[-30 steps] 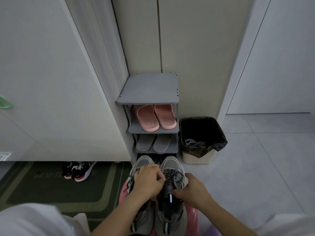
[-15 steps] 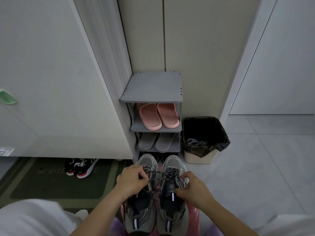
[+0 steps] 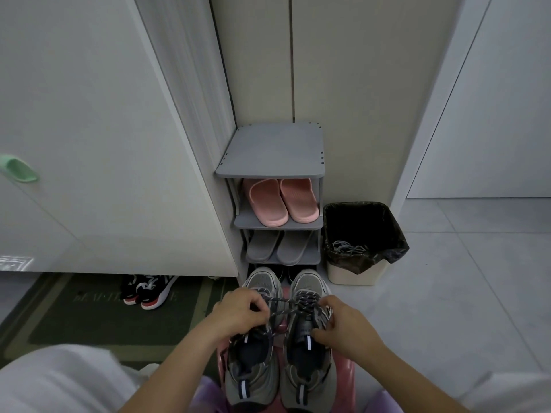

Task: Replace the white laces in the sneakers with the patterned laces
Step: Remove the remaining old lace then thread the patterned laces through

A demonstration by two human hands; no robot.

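Observation:
Two grey sneakers stand side by side on a pink stool (image 3: 346, 380), toes pointing away from me: the left sneaker (image 3: 253, 362) and the right sneaker (image 3: 307, 365). A dark patterned lace (image 3: 283, 304) runs taut from the right sneaker's eyelets across to my left hand (image 3: 238, 314), which pinches its end over the left sneaker. My right hand (image 3: 343, 326) grips the right sneaker's side by the tongue. A tangle of white laces (image 3: 347, 248) lies in the bin.
A grey shoe rack (image 3: 271, 153) stands ahead with pink slippers (image 3: 280, 201) and grey slippers (image 3: 277, 247). A bin with a black liner (image 3: 357, 272) sits to its right. Black-and-red sneakers (image 3: 146, 289) rest on a green mat (image 3: 89, 320) at the left.
My left hand has moved left off the right sneaker, drawing the patterned lace out taut across the shoes. My right hand stays on the right sneaker.

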